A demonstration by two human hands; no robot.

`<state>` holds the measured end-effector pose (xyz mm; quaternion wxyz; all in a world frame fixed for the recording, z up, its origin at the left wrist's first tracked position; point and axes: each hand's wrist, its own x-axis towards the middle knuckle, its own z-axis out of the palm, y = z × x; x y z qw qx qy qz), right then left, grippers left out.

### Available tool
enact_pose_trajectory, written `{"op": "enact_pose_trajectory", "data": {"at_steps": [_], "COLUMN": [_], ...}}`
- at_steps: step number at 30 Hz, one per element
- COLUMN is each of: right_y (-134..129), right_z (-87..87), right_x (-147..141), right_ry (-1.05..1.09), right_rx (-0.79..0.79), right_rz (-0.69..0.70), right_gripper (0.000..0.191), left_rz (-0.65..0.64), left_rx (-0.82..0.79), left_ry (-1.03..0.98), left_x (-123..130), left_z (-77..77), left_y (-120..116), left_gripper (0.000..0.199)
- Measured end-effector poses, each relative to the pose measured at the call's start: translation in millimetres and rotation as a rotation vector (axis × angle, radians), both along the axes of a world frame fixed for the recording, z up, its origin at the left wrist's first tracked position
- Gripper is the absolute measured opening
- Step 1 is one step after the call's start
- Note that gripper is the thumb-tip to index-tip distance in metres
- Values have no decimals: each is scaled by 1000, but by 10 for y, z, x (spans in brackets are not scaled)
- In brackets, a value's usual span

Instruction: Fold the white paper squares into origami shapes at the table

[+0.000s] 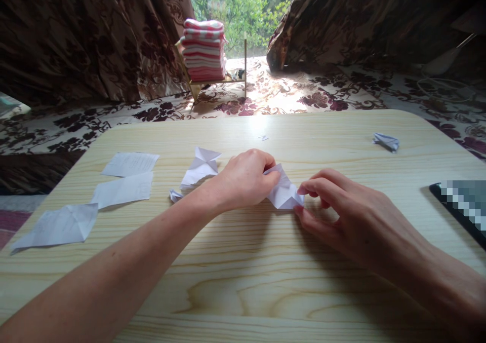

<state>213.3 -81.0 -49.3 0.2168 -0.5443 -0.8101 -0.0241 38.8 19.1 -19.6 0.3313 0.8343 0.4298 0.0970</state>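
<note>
Between my hands is a small sheet of white paper [283, 191], creased and partly folded, just over the wooden table. My left hand [248, 176] pinches its upper left edge between thumb and curled fingers. At the paper's right corner, my right hand [328, 201] grips with thumb and index finger, the other fingers curled behind. Beyond my left forearm lies another creased paper [201, 163] with a torn edge, partly hidden by the wrist. Close to it is a small folded paper piece [175, 196].
Three loose paper sheets, the nearest one creased [64, 225], lie at the table's left. A folded paper piece [386, 141] sits at the far right, and a dark-edged flat object [436, 193] at the right edge. Behind the table [228, 282], a small stand holds stacked pink-and-white cloths [203, 51].
</note>
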Motion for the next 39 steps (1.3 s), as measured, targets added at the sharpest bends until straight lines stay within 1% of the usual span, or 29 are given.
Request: {"op": "enact_pose_trajectory", "data": {"at_steps": [9, 18, 22, 29, 34, 36, 39], "right_y": [1, -6, 2, 19, 56, 73, 91], "right_z": [11, 33, 56, 81, 87, 86, 83], "right_x": [3, 8, 9, 29, 129, 183, 239], "right_ry": [9, 38, 65, 100, 180, 191, 192], "right_rx": [13, 44, 32, -4, -88, -82, -65], "right_rz": [12, 36, 25, -56, -22, 1, 0], "right_gripper": [17, 10, 6, 8, 8, 9, 10], "left_rz": [-2, 5, 1, 21, 29, 13, -1], "left_rx": [6, 3, -1, -4, -24, -40, -65], "left_ry": [-16, 0, -4, 10, 54, 86, 123], "left_x": [4, 12, 7, 19, 26, 34, 45], "left_z": [-13, 12, 12, 5, 73, 113, 154], "left_y": [-5, -9, -15, -4, -60, -109, -176], "left_gripper": [24, 25, 26, 25, 21, 20, 19]}}
